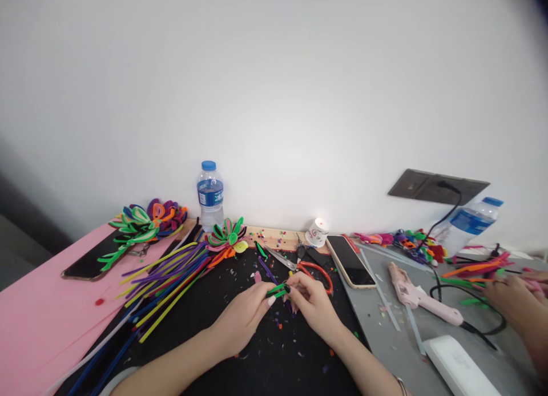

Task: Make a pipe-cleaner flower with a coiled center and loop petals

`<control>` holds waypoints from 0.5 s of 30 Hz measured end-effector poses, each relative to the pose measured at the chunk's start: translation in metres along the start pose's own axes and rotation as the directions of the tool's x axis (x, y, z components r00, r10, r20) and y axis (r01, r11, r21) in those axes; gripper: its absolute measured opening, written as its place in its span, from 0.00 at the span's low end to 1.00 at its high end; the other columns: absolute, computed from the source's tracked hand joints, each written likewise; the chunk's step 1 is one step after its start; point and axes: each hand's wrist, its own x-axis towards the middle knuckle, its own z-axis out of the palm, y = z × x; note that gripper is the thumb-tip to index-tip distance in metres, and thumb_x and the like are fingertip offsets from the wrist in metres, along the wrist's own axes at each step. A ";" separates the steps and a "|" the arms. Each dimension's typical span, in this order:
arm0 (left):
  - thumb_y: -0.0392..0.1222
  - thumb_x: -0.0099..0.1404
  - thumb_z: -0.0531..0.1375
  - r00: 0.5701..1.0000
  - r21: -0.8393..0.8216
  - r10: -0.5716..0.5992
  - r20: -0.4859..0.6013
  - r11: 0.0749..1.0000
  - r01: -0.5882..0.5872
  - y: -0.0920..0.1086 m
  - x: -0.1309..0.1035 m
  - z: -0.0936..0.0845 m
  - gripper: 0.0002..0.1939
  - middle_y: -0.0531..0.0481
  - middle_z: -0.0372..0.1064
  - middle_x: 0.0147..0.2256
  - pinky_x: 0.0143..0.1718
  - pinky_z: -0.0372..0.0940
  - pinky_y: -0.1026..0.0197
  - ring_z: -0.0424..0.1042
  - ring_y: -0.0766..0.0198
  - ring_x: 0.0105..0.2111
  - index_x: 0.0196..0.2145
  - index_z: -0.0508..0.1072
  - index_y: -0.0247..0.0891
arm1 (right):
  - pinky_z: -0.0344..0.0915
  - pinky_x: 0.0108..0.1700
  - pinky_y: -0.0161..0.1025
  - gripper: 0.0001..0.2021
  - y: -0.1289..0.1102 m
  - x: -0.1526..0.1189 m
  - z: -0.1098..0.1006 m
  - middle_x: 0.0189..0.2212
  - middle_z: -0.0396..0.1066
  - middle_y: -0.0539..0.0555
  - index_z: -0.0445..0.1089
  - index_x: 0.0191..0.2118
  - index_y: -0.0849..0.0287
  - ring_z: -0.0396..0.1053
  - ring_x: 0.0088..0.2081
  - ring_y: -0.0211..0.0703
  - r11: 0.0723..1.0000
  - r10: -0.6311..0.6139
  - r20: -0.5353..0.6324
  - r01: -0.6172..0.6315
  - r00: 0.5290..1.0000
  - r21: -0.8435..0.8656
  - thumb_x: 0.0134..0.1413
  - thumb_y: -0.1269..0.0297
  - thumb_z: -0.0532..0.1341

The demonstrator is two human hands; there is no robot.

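Observation:
Between my two hands, over the black mat [205,333], is a short green pipe cleaner [277,292] bent into a narrow loop. My left hand [245,315] pinches its left part between thumb and fingers. At its right end, my right hand [315,306] closes its fingertips on it, close to a dark bit I cannot make out. A purple pipe cleaner [266,269] lies just behind my hands. Red-handled scissors [315,272] rest beyond my right hand, blades pointing left. Left of my left hand is a spread of coloured pipe cleaners [165,290].
A water bottle [210,205], pipe-cleaner flowers [229,236] and a paper cup [317,234] stand along the wall. A phone [351,262], a pink glue gun [428,302] with its cord and a white case [460,366] lie right. Another person's hands [514,296] work at far right.

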 end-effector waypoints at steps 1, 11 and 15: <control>0.40 0.68 0.43 1.000 0.021 0.004 0.004 1.000 -0.004 -0.001 0.000 0.000 0.16 0.47 0.68 0.42 0.45 0.62 0.58 0.67 0.60 0.43 0.48 0.64 0.42 | 0.59 0.23 0.32 0.04 0.000 0.000 0.000 0.20 0.65 0.47 0.63 0.31 0.58 0.61 0.19 0.34 1.000 -0.004 0.007 0.004 1.000 -0.026 0.56 0.65 0.55; 0.40 0.69 0.41 0.997 0.142 0.077 0.007 0.987 -0.077 -0.011 0.001 0.003 0.17 0.48 0.68 0.42 0.44 0.62 0.59 0.68 0.60 0.41 0.50 0.63 0.43 | 0.59 0.25 0.33 0.06 0.000 -0.001 -0.002 0.20 0.64 0.47 0.65 0.30 0.58 0.63 0.21 0.36 0.938 -0.126 -0.014 0.115 0.992 -0.328 0.56 0.71 0.53; 0.41 0.69 0.41 0.999 0.126 0.047 0.021 0.991 -0.049 -0.010 0.001 0.001 0.16 0.48 0.69 0.40 0.43 0.62 0.60 0.68 0.60 0.40 0.45 0.66 0.40 | 0.62 0.31 0.35 0.05 -0.004 -0.003 -0.003 0.27 0.69 0.51 0.67 0.34 0.57 0.66 0.27 0.39 0.861 -0.264 -0.011 0.230 0.964 -0.453 0.56 0.71 0.54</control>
